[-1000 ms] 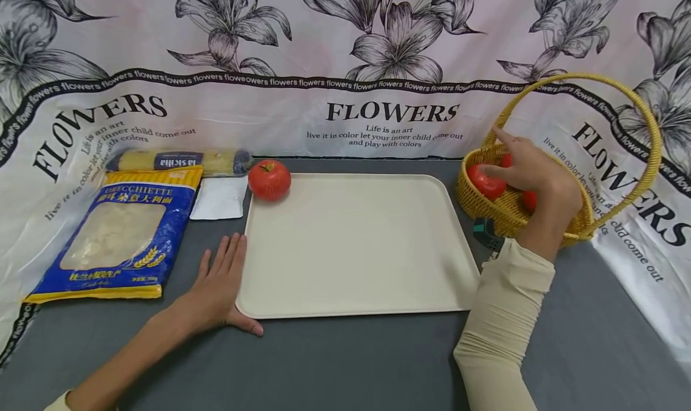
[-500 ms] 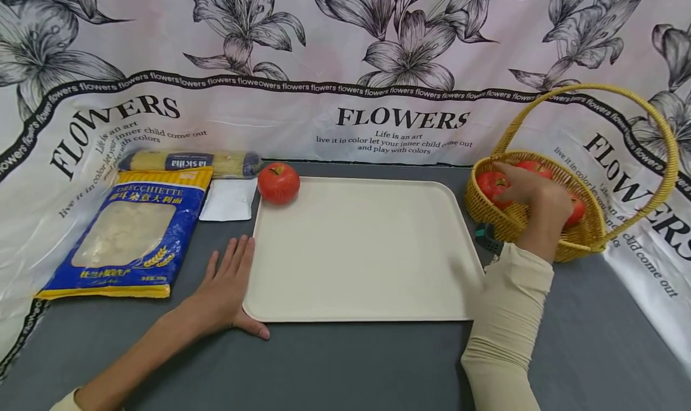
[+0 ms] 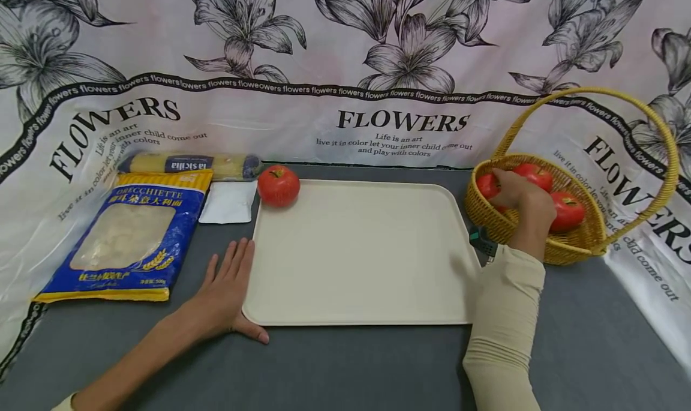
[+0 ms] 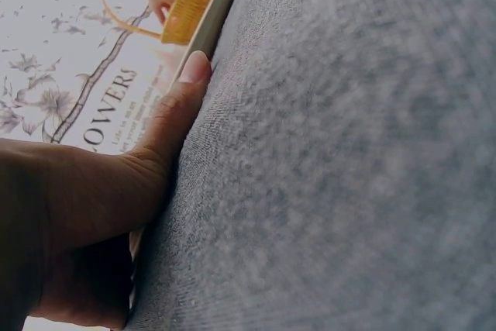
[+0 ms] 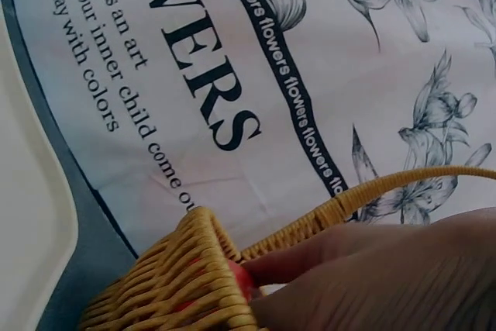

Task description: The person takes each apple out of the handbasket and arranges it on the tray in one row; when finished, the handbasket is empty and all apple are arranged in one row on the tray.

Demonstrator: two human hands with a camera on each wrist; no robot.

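My right hand (image 3: 522,198) reaches into a yellow wicker basket (image 3: 574,252) with a tall hoop handle. Its fingers curl over a red apple (image 3: 487,185) at the basket's left side, hiding part of it. In the right wrist view, fingers meet the red apple (image 5: 242,278) just behind the woven rim. Two more red apples, one at the back (image 3: 534,174) and one at the right (image 3: 567,212), lie in the basket. My left hand (image 3: 224,294) lies flat with fingers straight along the left edge of a cream tray (image 3: 361,255), thumb by its near corner. Another apple (image 3: 278,186) sits at the tray's far left corner.
Left of the tray lies a blue and yellow bag of orecchiette pasta (image 3: 124,237). Behind it are a long pack of pasta (image 3: 189,164) and a small white packet (image 3: 228,202). A flower-printed cloth (image 3: 302,117) hangs behind the grey table (image 3: 345,369).
My right hand has moved down and left within the basket onto the left apple, uncovering the back and right ones. The left hand stays by the tray. The head view has shifted slightly.
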